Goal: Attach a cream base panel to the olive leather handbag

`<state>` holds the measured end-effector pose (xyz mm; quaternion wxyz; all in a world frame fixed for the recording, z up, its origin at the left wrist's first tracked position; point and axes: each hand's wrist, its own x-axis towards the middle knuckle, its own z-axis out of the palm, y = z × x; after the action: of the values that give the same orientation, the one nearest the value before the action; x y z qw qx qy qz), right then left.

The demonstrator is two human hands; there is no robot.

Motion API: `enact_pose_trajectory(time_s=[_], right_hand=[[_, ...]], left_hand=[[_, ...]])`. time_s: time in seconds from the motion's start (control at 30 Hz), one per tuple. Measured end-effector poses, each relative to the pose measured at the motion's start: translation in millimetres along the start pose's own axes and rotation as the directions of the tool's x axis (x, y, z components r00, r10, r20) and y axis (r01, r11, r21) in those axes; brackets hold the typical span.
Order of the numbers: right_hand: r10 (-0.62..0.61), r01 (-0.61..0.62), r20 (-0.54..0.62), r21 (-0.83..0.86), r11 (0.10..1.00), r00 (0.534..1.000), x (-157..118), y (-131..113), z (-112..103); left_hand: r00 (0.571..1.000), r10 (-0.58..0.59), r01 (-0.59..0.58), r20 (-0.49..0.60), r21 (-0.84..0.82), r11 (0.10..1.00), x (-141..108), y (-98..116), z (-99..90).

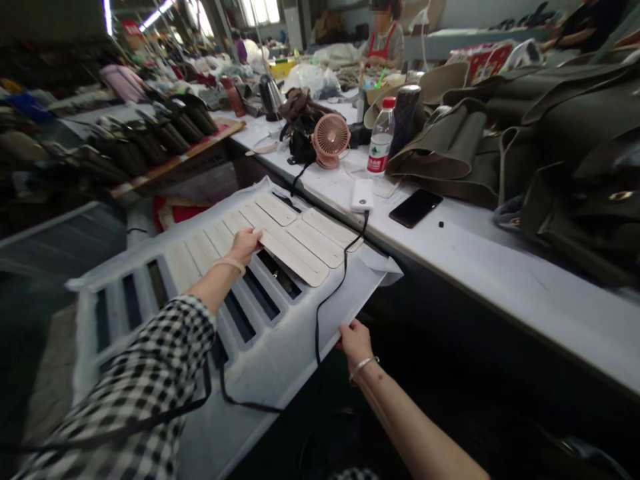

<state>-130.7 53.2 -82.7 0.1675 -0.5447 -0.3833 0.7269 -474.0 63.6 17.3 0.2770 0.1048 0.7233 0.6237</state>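
Head view: pale panel (pixel 295 257) pinched by left hand (pixel 246 245), white cover (pixel 295 340) by right hand (pixel 356 341); other panels (pixel 316 244) laid, several slots (pixel 240 317) left uncovered.

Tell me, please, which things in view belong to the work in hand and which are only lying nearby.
Seemingly in the work:
pale panel, gripped by the left hand
other pale panels
white slotted surface, its edge held by the right hand

Seemingly just nearby:
pink fan
red-capped bottle
dark phone
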Motion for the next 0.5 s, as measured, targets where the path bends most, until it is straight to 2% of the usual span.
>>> enact_pose_trajectory(time_s=[0.13, 0.23, 0.37, 0.5], right_hand=[[0.055, -0.059, 0.037, 0.098, 0.993, 0.998, -8, -4, 9], [0.027, -0.034, 0.052, 0.142, 0.989, 0.998, -15, -1, 13], [-0.053, 0.049, 0.029, 0.128, 0.991, 0.998, -8, 7, 15], [-0.102, 0.101, 0.012, 0.055, 0.993, 0.995, 2, 13, 11]], left_hand=[[0.987, -0.144, 0.141, 0.076, 0.048, 0.989, -4, 5, 4.1], [0.979, -0.184, 0.183, 0.088, 0.027, 0.983, -15, 1, 7.7], [0.988, -0.151, 0.15, -0.018, -0.026, 0.988, -12, -10, 20.3], [0.987, -0.113, 0.107, -0.113, -0.058, 0.993, -7, -10, 37.7]])
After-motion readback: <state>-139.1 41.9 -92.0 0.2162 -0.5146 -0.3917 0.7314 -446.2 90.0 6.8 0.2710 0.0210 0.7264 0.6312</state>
